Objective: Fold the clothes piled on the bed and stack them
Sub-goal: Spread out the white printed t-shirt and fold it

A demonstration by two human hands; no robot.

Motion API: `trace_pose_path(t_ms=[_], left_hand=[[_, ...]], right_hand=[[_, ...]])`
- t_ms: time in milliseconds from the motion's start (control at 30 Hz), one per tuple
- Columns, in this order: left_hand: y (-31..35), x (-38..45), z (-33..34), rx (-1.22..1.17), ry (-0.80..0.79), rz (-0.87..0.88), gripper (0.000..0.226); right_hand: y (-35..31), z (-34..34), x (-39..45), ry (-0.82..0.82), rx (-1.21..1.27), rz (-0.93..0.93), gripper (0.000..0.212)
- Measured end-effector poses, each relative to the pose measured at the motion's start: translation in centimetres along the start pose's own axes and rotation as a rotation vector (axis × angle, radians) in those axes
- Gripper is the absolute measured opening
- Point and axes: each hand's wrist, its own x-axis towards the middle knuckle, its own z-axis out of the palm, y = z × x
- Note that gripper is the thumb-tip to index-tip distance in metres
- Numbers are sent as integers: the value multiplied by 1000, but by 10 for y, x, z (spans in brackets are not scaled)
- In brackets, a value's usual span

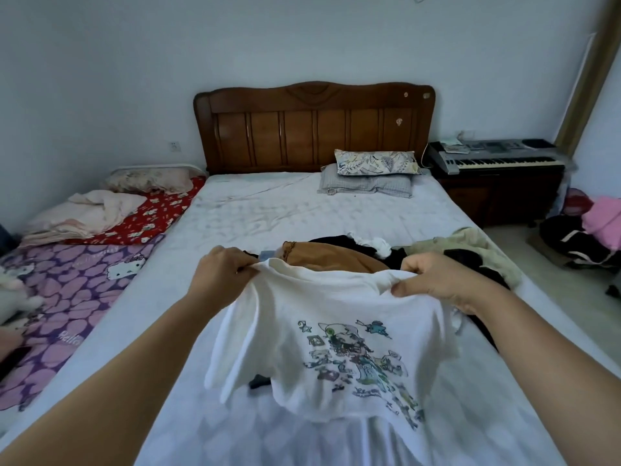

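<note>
Both hands, left hand and right hand, pinch the white printed cotton T-shirt by its shoulders above the near white-sheeted bed; keep them level, lowering it flat.

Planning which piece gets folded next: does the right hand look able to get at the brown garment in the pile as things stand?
Probably not yet. The right hand and left hand both grip the white T-shirt, held up in front of the brown garment. Nothing else blocks it, so once the shirt is down the way looks free.
</note>
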Motion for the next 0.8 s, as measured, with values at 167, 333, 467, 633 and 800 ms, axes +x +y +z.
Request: trace_pose_path(t_ms=[167,333,467,633,800], left_hand=[[12,5,6,-456,-32,-284,27],[13,15,11,-449,-102,-249,11],[0,24,19,13,-1,-75,19],[-3,30,33,-290,93,-348,36],[-9,51,42,-276,86,-432,35]], right_hand=[[6,5,5,-35,178,-9,31],[9,1,11,-33,256,-1,23],[4,-10,13,-50,-26,87,31],[13,-10,33,179,-214,151,33],[23,5,57,329,137,260,17]])
